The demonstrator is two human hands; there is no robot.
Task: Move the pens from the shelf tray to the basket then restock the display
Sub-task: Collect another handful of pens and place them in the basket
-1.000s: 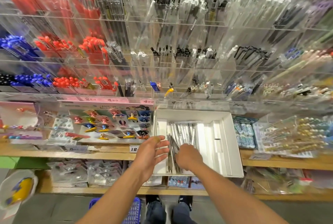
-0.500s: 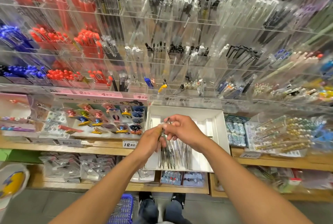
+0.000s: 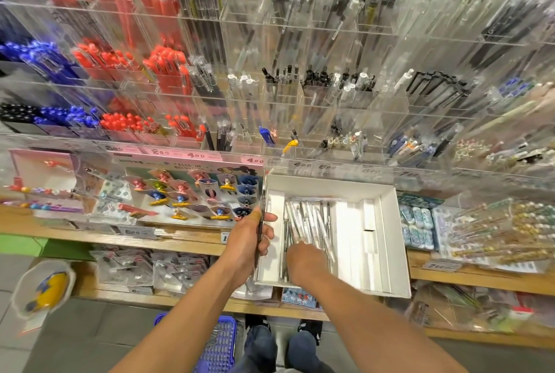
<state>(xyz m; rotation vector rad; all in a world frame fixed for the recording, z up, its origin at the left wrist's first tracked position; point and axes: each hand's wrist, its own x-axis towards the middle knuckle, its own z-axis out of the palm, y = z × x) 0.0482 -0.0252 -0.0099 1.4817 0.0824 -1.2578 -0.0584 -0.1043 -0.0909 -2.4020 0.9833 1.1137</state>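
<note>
Both hands work at the white tray (image 3: 387,240) on the wooden shelf (image 3: 186,245). His left hand (image 3: 249,248) grips one dark pen (image 3: 260,222) upright beside the tray's left wall; his right hand (image 3: 304,264) reaches down among the loose pens (image 3: 312,222), fingers hidden, so its grasp is unclear. A blue basket (image 3: 216,342) sits on the floor below.

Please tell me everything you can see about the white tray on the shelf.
The white tray is a shallow rectangular box, seemingly cardboard, with raised walls and white dividers inside. It lies on the wooden shelf, its front overhanging the edge. Loose pens fill its left part. The right hand reaches into them.
</note>
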